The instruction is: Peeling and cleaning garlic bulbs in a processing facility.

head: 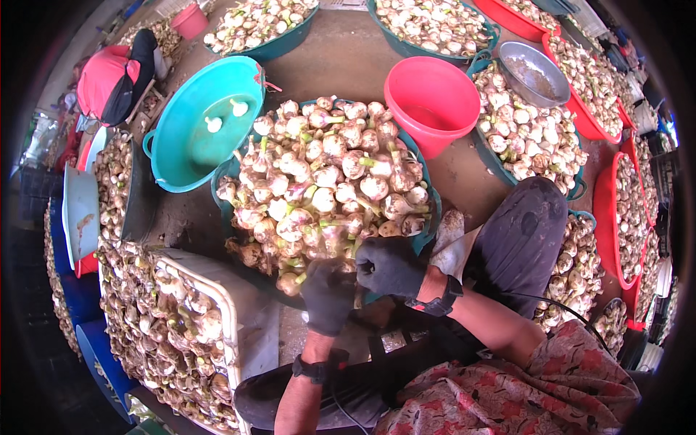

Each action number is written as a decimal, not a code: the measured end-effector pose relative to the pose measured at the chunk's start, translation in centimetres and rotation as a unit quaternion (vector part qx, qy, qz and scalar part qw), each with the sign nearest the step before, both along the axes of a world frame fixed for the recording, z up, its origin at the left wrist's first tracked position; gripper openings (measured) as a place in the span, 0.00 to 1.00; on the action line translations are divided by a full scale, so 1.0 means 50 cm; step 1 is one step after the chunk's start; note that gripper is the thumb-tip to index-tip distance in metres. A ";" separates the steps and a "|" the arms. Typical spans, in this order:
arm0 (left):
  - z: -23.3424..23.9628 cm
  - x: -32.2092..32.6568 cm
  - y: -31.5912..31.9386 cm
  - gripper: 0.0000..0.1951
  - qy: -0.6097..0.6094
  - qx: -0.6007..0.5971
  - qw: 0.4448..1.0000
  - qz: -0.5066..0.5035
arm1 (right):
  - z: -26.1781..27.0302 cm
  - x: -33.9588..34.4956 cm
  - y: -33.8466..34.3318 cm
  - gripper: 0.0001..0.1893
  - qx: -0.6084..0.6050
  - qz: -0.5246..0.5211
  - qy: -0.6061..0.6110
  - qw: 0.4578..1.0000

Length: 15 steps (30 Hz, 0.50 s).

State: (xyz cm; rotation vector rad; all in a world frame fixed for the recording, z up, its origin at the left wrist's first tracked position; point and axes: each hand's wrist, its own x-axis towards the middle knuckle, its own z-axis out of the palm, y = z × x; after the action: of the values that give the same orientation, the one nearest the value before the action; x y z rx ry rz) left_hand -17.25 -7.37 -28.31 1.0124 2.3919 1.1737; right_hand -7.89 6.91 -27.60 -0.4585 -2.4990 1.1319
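Both of my hands wear dark gloves and meet over the near rim of a teal tub (433, 217) heaped with garlic bulbs (323, 179). My left hand (328, 298) has its fingers curled, with its back towards me. Just to its right, my right hand (389, 266) is curled into a loose fist, close to the left fingertips. Whatever may lie between or inside the fingers is hidden by the gloves. The bulbs nearest my hands carry short cut stems, some of them green, and dry soil-stained skins.
Beyond the heap stand a turquoise basin (187, 149) with two peeled bulbs and a pink bucket (429, 103). A white crate (231, 326) of garlic is at left. A metal bowl (533, 73) rests on another garlic tub. A person (111, 81) bends over at upper left.
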 end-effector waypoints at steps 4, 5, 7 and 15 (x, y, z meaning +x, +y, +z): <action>-0.009 -0.010 -0.009 0.17 -0.071 0.019 0.997 -0.033 | -0.005 0.004 0.012 0.05 -0.129 -0.006 0.034 0.991; -0.006 -0.013 -0.011 0.17 -0.070 0.019 0.997 -0.033 | -0.008 0.005 0.017 0.05 -0.130 -0.006 0.034 0.991; 0.025 -0.017 -0.002 0.18 -0.234 0.077 0.967 -0.057 | -0.017 0.011 0.039 0.06 -0.171 -0.043 0.005 0.984; 0.003 -0.028 -0.023 0.17 -0.408 0.131 0.900 -0.080 | -0.029 0.026 0.078 0.07 -0.026 -0.101 -0.091 0.990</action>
State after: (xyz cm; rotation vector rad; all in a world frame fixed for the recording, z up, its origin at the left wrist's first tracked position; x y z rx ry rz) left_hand -18.63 -8.51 -28.16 0.5818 1.4954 1.4969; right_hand -6.61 10.83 -29.03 -0.8433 -2.5089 1.1229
